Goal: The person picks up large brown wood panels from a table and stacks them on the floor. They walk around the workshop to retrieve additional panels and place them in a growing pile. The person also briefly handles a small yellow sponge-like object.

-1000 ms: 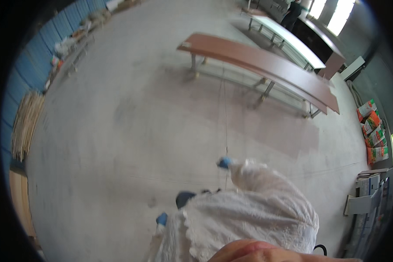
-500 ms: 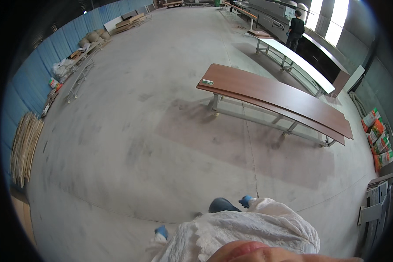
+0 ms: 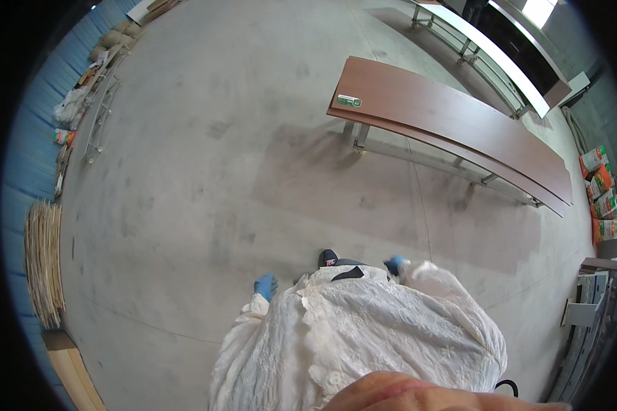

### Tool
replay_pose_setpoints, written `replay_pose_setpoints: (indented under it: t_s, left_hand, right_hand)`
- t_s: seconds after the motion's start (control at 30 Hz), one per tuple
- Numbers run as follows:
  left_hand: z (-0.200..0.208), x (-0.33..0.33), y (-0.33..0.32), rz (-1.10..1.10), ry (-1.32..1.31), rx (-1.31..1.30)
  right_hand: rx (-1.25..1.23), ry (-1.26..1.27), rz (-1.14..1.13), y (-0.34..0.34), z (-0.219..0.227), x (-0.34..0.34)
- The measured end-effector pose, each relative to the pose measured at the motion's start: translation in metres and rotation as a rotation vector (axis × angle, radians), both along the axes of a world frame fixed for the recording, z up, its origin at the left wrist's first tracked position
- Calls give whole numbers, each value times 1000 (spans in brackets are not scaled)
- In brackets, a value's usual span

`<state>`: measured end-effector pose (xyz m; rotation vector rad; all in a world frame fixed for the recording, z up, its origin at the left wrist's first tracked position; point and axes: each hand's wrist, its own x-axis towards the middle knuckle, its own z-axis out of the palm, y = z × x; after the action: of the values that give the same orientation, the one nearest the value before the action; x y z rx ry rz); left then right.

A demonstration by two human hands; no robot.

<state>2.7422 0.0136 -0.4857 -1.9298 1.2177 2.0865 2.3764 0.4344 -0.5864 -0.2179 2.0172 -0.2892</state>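
Observation:
My left hand, in a blue glove, hangs beside my white lace-patterned garment over the concrete floor. Its fingers look loosely extended, and nothing shows in them. My right hand, gloved in blue too, swings out from its white sleeve at my other side. It is small and smeared, so its fingers cannot be made out. Neither hand touches an object that I can see. Between them a dark shoe steps forward. Ahead to the right, brown panels lie stacked on a wheeled metal rack, beyond reach of both hands.
Behind the brown panels stands a long white panel on another rack. Colourful sacks and grey metal equipment line the right side. At left are a bundle of thin sticks, a metal trolley and a blue curtain wall.
The view has tipped downward, showing more of my garment and a shoe. The brown panels sit higher and farther right in the picture. Both hands have swung, the left now reaching farther forward.

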Motion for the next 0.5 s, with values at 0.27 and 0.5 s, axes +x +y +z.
replay_pose_setpoints:
  t_s: [0.27, 0.5]
  left_hand:
    - [-38, -15, -170, -174, -235, -18]
    - [-37, -146, -434, -211, -235, -57]
  right_hand:
    - [-456, 300, 55, -410, 169, -177]
    - [-210, 305, -73, -541, 132, -250]
